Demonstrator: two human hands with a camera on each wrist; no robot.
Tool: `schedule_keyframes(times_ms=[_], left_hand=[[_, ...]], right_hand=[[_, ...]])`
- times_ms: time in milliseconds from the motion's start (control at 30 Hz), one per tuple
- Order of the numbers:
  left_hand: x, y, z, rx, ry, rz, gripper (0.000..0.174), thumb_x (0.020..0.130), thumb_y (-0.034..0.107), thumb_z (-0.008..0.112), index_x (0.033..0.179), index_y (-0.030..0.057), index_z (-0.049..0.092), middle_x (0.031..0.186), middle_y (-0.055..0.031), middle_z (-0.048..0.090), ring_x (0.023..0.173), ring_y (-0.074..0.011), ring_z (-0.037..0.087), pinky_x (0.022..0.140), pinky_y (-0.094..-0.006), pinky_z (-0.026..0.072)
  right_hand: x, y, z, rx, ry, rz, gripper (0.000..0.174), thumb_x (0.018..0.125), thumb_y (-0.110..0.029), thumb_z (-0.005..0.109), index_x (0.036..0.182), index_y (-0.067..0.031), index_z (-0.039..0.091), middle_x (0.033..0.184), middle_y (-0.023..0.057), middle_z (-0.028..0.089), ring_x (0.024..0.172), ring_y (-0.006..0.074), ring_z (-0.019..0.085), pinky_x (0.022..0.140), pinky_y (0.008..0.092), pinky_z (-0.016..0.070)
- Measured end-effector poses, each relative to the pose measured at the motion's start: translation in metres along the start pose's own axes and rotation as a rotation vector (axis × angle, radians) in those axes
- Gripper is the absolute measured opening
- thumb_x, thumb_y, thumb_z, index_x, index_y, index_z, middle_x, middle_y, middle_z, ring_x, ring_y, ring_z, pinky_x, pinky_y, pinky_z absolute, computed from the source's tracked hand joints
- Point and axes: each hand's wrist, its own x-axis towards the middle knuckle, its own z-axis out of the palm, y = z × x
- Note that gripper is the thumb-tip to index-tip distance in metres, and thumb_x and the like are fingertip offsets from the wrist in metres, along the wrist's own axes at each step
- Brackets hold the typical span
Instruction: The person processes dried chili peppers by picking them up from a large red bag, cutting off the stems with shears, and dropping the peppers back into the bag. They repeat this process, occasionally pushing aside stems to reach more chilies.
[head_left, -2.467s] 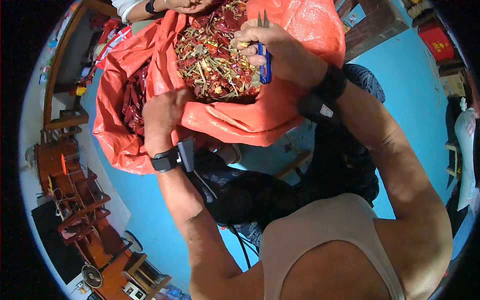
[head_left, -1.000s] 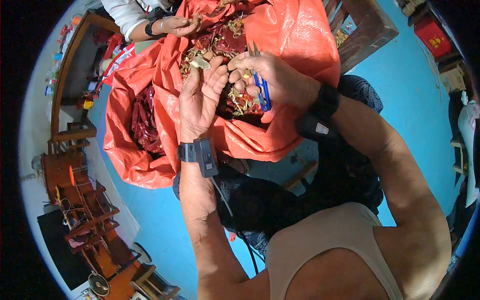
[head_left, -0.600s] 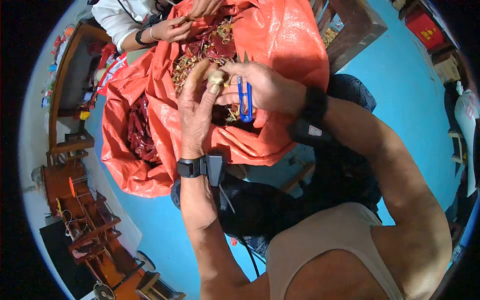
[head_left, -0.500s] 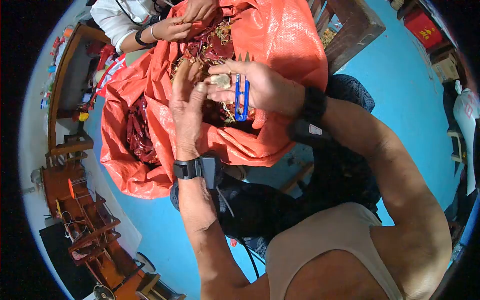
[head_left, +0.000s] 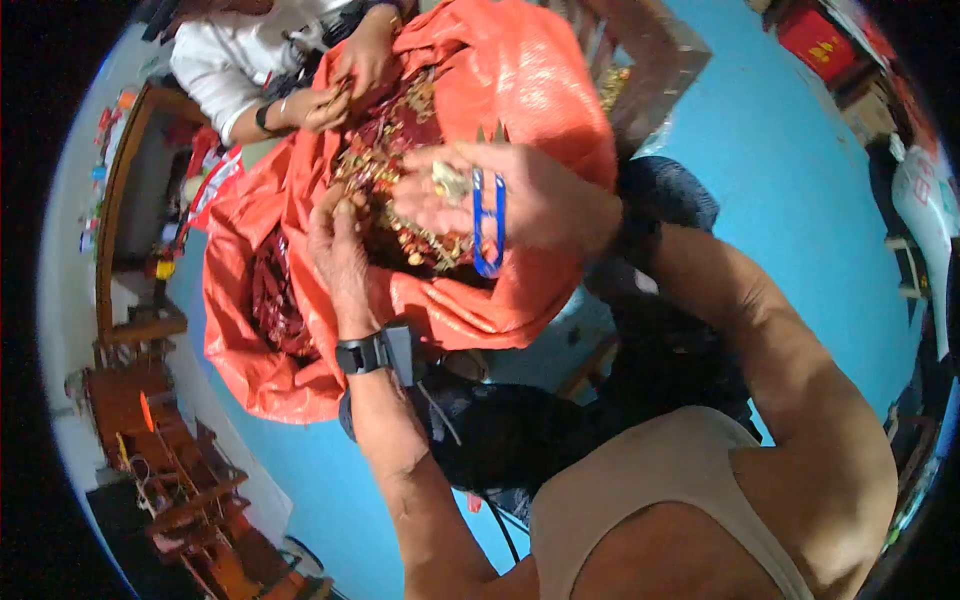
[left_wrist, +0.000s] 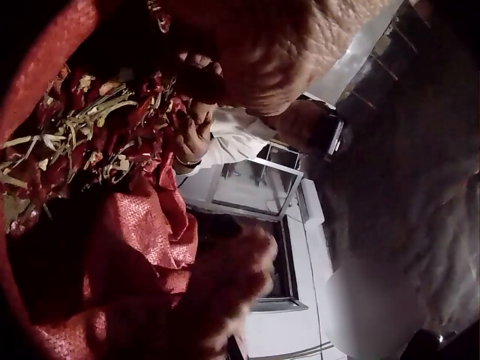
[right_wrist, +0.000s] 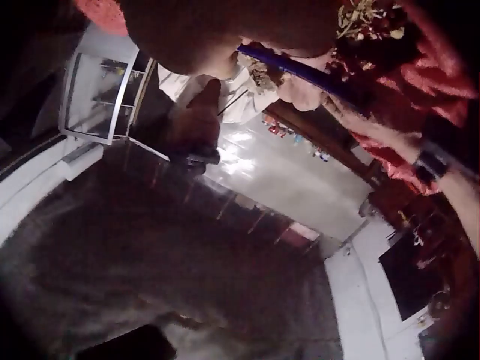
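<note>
In the head view my right hand (head_left: 535, 195) is over the pile, palm up with fingers stretched out. It holds blue-handled scissors (head_left: 488, 267) across the palm, blades poking out past the thumb side. A pale, lumpy dried piece (head_left: 450, 182) lies on its fingers. My left hand (head_left: 343, 250) is at the pile's left edge by the bag rim, fingers bent; whether it pinches anything I cannot tell. Dried red chillies mixed with stalks and bits (head_left: 420, 245) fill the orange-red woven bag (head_left: 540, 80). The right wrist view shows the blue handle (right_wrist: 300, 69) beside the hand.
Another person's hands (head_left: 325, 105) work close together over the far left of the pile, below a white sleeve (head_left: 210, 80). More dark red chillies (head_left: 275, 305) lie in a bag fold at left. A wooden frame (head_left: 650, 70) stands behind; blue floor (head_left: 800, 330) surrounds.
The pale piece has passed from my left hand to my right fingers. My left hand has drawn away leftward to the pile's edge. The other person's hands have come together.
</note>
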Motion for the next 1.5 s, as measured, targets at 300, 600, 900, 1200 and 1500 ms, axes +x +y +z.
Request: schedule_keyframes(times_ms=[300, 600, 900, 1200, 1500], left_hand=[[0.004, -0.018, -0.007, 0.089, -0.027, 0.052, 0.021, 0.087, 0.011, 0.051, 0.104, -0.0001, 0.054, 0.084, -0.0035, 0.057, 0.069, -0.0093, 0.050, 0.061, -0.0207, 0.0409], [-0.003, -0.015, -0.004, 0.255, -0.056, 0.072, 0.019, 0.089, 0.013, 0.049, 0.102, 0.0012, 0.055, 0.092, -0.0030, 0.058, 0.079, -0.0110, 0.054, 0.071, -0.0234, 0.0455], [-0.013, 0.020, 0.018, 0.343, -0.017, 0.099, 0.020, 0.089, 0.017, 0.049, 0.099, 0.0011, 0.055, 0.084, -0.0009, 0.057, 0.071, -0.0071, 0.049, 0.061, -0.0188, 0.0405], [0.005, -0.005, -0.033, 0.483, -0.091, 0.068, 0.018, 0.083, 0.007, 0.053, 0.099, 0.0011, 0.058, 0.085, -0.0038, 0.060, 0.074, -0.0098, 0.054, 0.067, -0.0220, 0.0440], [0.010, -0.015, -0.032, 1.198, -0.164, 0.343, 0.032, 0.073, 0.014, 0.065, 0.102, 0.0064, 0.056, 0.089, -0.0156, 0.057, 0.083, -0.0316, 0.056, 0.071, -0.0374, 0.0450]], right_hand=[[-0.159, -0.090, -0.055, 0.941, 1.047, 0.130, 0.037, 0.094, -0.023, 0.033, 0.120, 0.0026, 0.038, 0.110, 0.0198, 0.051, 0.102, 0.0310, 0.053, 0.087, 0.0376, 0.0471], [-0.110, 0.029, -0.279, 0.321, 1.155, 0.388, 0.032, 0.091, -0.029, 0.039, 0.100, 0.0010, 0.043, 0.086, 0.0132, 0.054, 0.062, 0.0208, 0.055, 0.052, 0.0304, 0.0503], [-0.114, 0.011, -0.211, 0.340, 1.254, 0.247, 0.014, 0.085, -0.020, 0.048, 0.084, -0.0063, 0.045, 0.062, 0.0018, 0.040, 0.048, 0.0130, 0.038, 0.044, 0.0281, 0.0355], [-0.131, -0.076, -0.051, -0.126, 0.766, -0.148, 0.017, 0.089, -0.019, 0.047, 0.088, -0.0025, 0.051, 0.055, -0.0022, 0.040, 0.045, 0.0049, 0.034, 0.042, 0.0191, 0.0290], [0.054, -0.017, 0.008, -0.381, 0.044, -0.028, 0.027, 0.089, -0.029, 0.042, 0.081, -0.0049, 0.052, 0.059, 0.0018, 0.047, 0.052, 0.0099, 0.046, 0.047, 0.0256, 0.0359]])
